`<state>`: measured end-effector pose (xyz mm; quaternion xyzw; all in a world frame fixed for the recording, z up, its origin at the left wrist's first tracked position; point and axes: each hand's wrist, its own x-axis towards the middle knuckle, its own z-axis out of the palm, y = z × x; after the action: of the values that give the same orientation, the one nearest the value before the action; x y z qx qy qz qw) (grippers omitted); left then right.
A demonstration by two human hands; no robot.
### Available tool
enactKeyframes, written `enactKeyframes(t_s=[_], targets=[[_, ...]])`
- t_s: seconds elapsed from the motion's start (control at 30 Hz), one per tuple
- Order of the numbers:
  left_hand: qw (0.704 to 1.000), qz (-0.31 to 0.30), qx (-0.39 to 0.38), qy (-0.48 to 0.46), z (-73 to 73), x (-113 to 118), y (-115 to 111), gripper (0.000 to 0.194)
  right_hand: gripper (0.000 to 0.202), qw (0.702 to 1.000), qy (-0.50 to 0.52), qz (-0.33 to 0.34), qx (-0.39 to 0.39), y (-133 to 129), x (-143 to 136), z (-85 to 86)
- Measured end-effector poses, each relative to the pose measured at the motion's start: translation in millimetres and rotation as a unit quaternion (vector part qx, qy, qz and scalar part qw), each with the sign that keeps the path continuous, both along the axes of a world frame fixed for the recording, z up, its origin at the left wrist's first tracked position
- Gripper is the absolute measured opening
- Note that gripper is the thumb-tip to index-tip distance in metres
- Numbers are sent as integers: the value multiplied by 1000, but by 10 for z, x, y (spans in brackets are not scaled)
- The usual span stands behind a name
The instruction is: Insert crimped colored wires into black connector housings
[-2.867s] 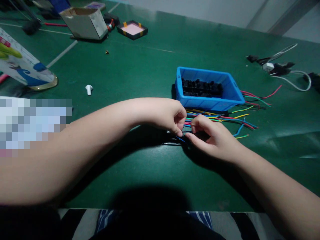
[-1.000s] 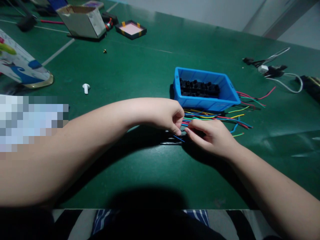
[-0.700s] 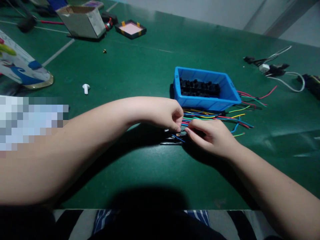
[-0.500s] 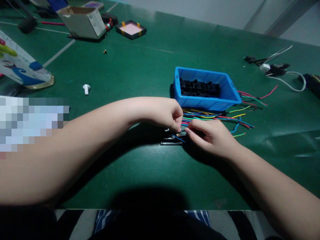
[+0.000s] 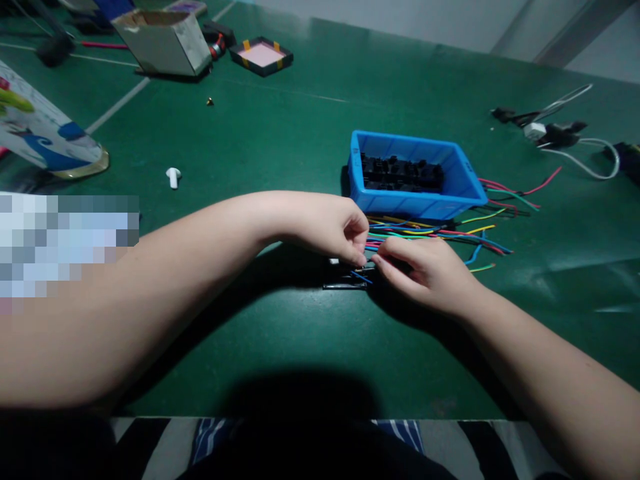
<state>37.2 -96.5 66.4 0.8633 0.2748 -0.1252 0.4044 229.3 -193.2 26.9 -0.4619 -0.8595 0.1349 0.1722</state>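
Observation:
My left hand (image 5: pixel 345 230) and my right hand (image 5: pixel 425 270) nearly meet near the middle of the green table, each with its fingers pinched. Something small and dark sits between their fingertips, too small to name. Just below the fingertips lie a short blue wire (image 5: pixel 361 277) and a thin black strip (image 5: pixel 345 287). Behind both hands, a bundle of coloured wires (image 5: pixel 425 233) spreads to the right, partly hidden by my hands. Beyond it stands a blue bin (image 5: pixel 420 203) holding black plastic parts (image 5: pixel 400 173).
A white plug-shaped piece (image 5: pixel 173 177) lies left of the bin. Farther back are an open box (image 5: pixel 170 47) and a dark tray (image 5: pixel 261 55) with a pink inside. Black and white cables (image 5: pixel 560 133) lie at the right; a printed container (image 5: pixel 55 133) is at the left.
The view has shifted very slightly. My left fingertips have moved a little over the small parts, hiding a brass-coloured bit seen before. Both hands stay pinched.

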Motion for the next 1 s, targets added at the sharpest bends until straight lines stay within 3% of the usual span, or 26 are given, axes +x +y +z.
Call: enactKeyframes(t_s=[0.3,0.53,0.67,1.0], targets=[[1000,1,26,17,-12,19,-14,18,23,1000,-6,-8,-15,-3,-4,18],[994,8,104,42,148,-72,15,21,24,1000,-14,-11,-8,-1,1,12],[991,-16,80,103,164,-113,33,22,25,1000,-14,-14,-12,-1,-1,12],[989,23,75,123,104,-76,27,23,26,999,-24,-26,-21,1,-6,24]])
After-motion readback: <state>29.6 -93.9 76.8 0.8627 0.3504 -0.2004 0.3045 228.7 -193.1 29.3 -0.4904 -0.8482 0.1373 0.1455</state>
